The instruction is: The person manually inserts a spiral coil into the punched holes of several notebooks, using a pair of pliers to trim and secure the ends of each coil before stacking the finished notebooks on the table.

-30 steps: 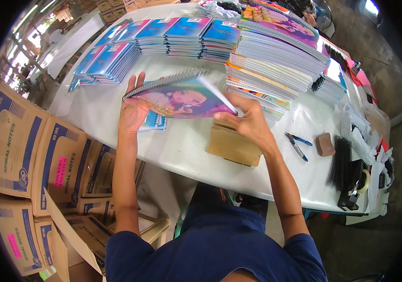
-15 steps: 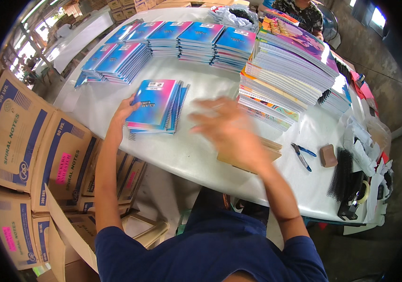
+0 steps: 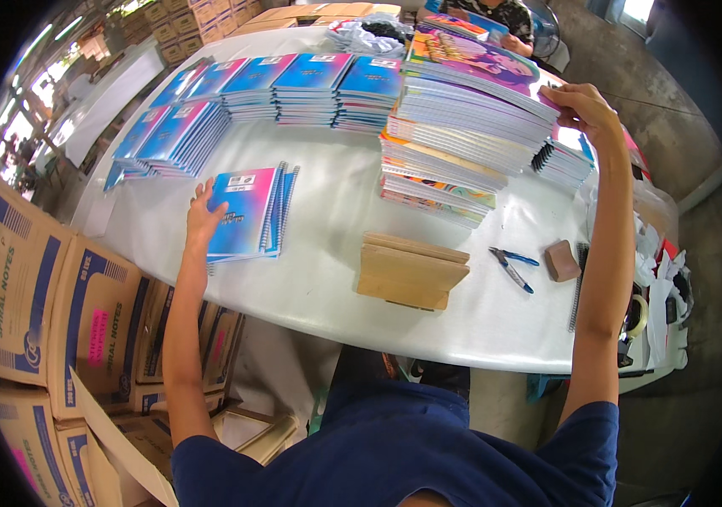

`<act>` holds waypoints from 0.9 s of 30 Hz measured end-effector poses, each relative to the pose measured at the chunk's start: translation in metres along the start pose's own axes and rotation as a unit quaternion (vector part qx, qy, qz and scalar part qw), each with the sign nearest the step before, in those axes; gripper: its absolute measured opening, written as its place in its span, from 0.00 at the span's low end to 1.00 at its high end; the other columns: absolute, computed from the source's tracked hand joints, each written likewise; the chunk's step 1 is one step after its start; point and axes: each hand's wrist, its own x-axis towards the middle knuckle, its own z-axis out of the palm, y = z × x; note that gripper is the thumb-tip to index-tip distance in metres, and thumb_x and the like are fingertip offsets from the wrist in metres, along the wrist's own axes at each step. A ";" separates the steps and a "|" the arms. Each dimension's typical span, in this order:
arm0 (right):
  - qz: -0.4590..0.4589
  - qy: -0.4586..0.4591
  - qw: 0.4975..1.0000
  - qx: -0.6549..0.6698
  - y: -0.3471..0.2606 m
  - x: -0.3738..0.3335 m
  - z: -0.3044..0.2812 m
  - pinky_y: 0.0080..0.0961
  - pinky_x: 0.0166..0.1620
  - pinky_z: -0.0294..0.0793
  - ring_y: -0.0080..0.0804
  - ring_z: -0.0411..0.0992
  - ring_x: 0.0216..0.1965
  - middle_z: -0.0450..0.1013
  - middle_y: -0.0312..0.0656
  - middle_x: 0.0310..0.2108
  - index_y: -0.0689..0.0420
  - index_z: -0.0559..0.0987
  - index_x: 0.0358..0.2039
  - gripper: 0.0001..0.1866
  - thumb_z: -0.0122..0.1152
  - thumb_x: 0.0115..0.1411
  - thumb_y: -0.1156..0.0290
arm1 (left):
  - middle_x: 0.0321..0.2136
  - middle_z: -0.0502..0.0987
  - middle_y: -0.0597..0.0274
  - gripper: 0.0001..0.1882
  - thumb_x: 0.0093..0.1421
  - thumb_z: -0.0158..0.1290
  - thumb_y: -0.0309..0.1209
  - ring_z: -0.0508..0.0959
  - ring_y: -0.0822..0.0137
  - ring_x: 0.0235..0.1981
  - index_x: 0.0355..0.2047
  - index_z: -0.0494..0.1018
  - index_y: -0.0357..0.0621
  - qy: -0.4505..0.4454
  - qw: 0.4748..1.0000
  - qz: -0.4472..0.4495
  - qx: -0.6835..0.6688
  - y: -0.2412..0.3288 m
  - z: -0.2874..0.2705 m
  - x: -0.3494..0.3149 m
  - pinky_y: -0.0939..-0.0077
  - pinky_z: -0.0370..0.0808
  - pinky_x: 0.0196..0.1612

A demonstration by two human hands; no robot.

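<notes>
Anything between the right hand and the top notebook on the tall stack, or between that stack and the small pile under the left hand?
No. The right hand already touches the tall stack's top edge. Between it and the small pile under the left hand lies bare table; the wooden block sits nearer the person.

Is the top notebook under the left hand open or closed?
Closed: the left hand rests on the top notebook, whose blue-pink cover lies flat.

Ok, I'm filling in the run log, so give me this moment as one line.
left hand: flat on small notebook stack | right hand: gripping top of tall notebook pile | table: wooden block, pliers
</notes>
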 end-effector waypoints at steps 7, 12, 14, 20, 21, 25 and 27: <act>-0.145 0.167 0.974 -0.056 -0.018 -0.030 0.010 0.14 0.31 0.67 0.16 0.68 0.26 0.71 0.33 0.24 0.63 0.79 0.33 0.13 0.66 0.56 0.65 | 0.64 0.59 0.48 0.37 0.55 0.60 0.30 0.53 0.50 0.68 0.65 0.59 0.56 0.075 0.963 0.231 -0.118 0.182 0.005 -0.009 0.64 0.51 0.67; -0.294 0.179 0.918 0.195 -0.021 -0.101 0.040 0.15 0.31 0.67 0.19 0.70 0.27 0.74 0.35 0.25 0.62 0.77 0.30 0.08 0.68 0.52 0.74 | 0.65 0.56 0.45 0.42 0.56 0.62 0.37 0.52 0.58 0.68 0.66 0.54 0.43 -0.018 0.878 0.220 -0.424 0.301 -0.006 -0.043 0.67 0.51 0.66; -0.327 0.168 0.896 0.248 -0.008 -0.139 0.066 0.14 0.31 0.67 0.18 0.70 0.28 0.74 0.34 0.25 0.62 0.77 0.30 0.07 0.68 0.52 0.77 | 0.57 0.68 0.48 0.37 0.57 0.62 0.40 0.65 0.65 0.60 0.62 0.61 0.36 -0.102 0.798 0.211 -0.554 0.325 -0.012 -0.053 0.71 0.60 0.61; -0.158 0.130 0.943 0.261 0.109 -0.202 0.140 0.19 0.38 0.75 0.23 0.76 0.32 0.79 0.40 0.31 0.63 0.80 0.38 0.13 0.70 0.50 0.80 | 0.38 0.79 0.63 0.16 0.65 0.52 0.33 0.74 0.74 0.41 0.47 0.75 0.33 -0.321 0.850 0.179 -0.378 0.288 0.007 -0.098 0.78 0.69 0.49; -0.164 0.114 0.927 0.318 0.122 -0.203 0.153 0.21 0.39 0.76 0.25 0.76 0.34 0.80 0.40 0.33 0.63 0.81 0.38 0.12 0.67 0.52 0.83 | 0.39 0.79 0.63 0.16 0.65 0.51 0.32 0.74 0.74 0.41 0.47 0.75 0.32 -0.345 0.845 0.168 -0.373 0.286 0.013 -0.108 0.78 0.69 0.49; -0.165 0.043 0.957 0.234 0.152 -0.207 0.185 0.23 0.38 0.75 0.24 0.75 0.35 0.79 0.39 0.35 0.64 0.79 0.39 0.11 0.65 0.54 0.82 | 0.51 0.73 0.57 0.20 0.66 0.50 0.34 0.71 0.69 0.52 0.52 0.70 0.32 -0.347 0.856 0.162 -0.348 0.234 0.055 -0.124 0.75 0.64 0.57; -0.128 -0.003 0.975 0.181 0.150 -0.211 0.197 0.24 0.37 0.74 0.32 0.76 0.35 0.77 0.46 0.33 0.62 0.78 0.40 0.14 0.59 0.52 0.88 | 0.58 0.67 0.53 0.24 0.66 0.50 0.38 0.66 0.66 0.59 0.56 0.67 0.32 -0.273 0.861 0.189 -0.386 0.218 0.077 -0.140 0.73 0.58 0.62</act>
